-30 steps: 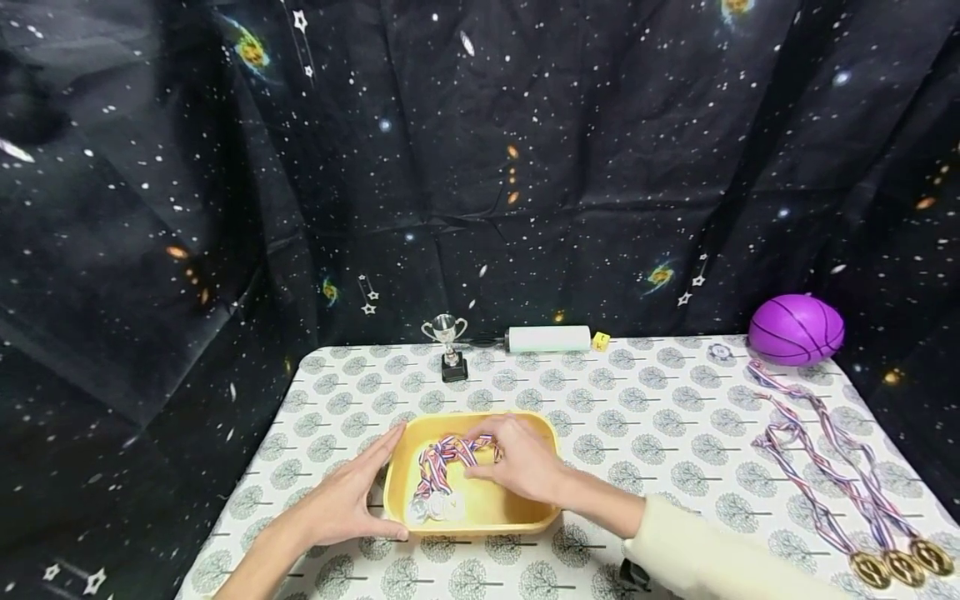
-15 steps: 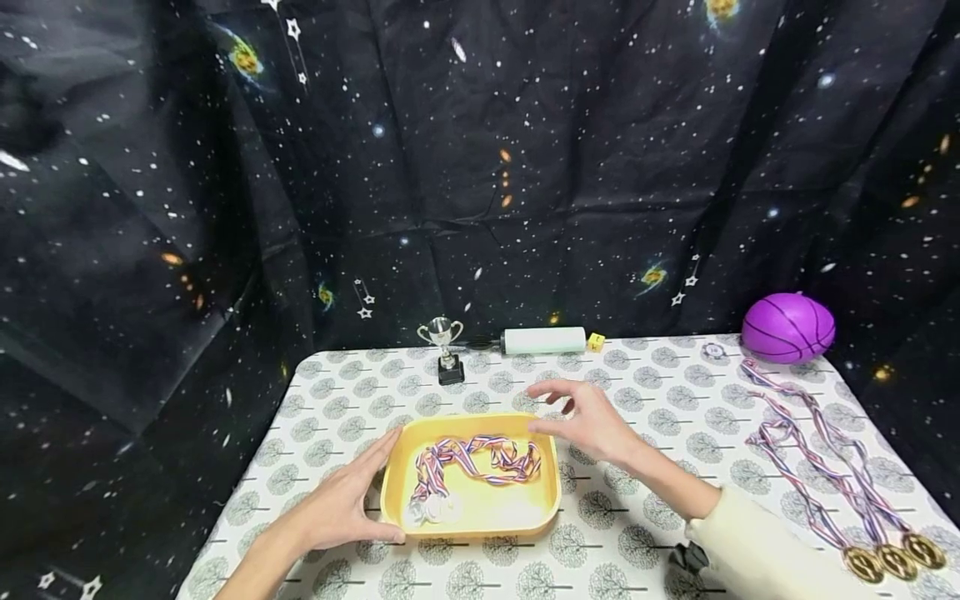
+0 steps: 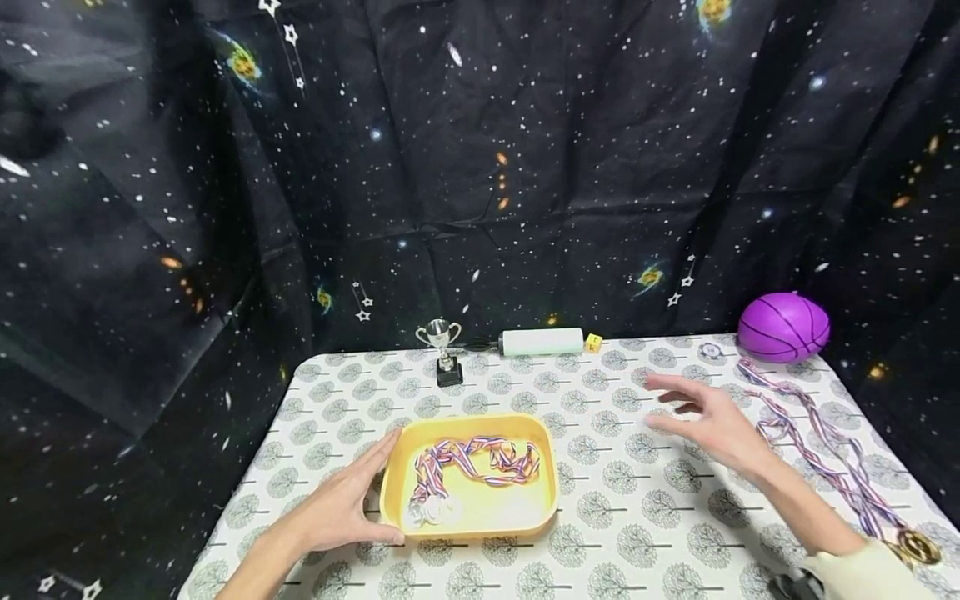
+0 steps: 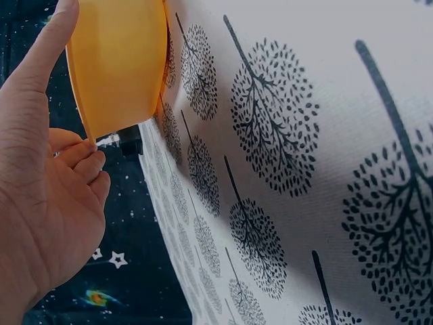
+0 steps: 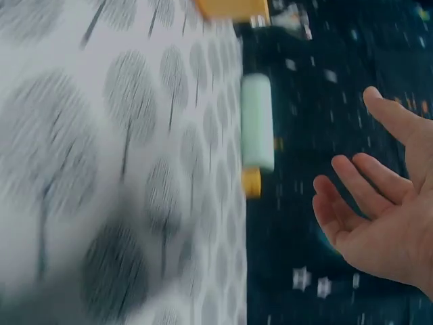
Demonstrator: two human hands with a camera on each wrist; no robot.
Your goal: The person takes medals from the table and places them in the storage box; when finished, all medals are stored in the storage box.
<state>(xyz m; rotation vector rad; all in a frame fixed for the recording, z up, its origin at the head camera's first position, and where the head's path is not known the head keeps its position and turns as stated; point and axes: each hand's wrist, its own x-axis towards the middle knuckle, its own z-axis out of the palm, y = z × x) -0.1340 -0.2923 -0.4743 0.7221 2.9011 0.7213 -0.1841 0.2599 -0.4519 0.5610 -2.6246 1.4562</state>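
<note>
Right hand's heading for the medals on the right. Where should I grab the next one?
Take a ribbon, not the disc: the ribbons lie loose in long strands on the cloth right beside the open right hand, easy to pinch from above. The gold discs lie flat near the table edge, harder to lift.

I see a shallow yellow tray point(image 3: 543, 467) flat on the bench, silver medals point(image 3: 433, 509) piled in its near-left corner, their striped ribbons point(image 3: 480, 457) coiled across the tray floor.
</note>
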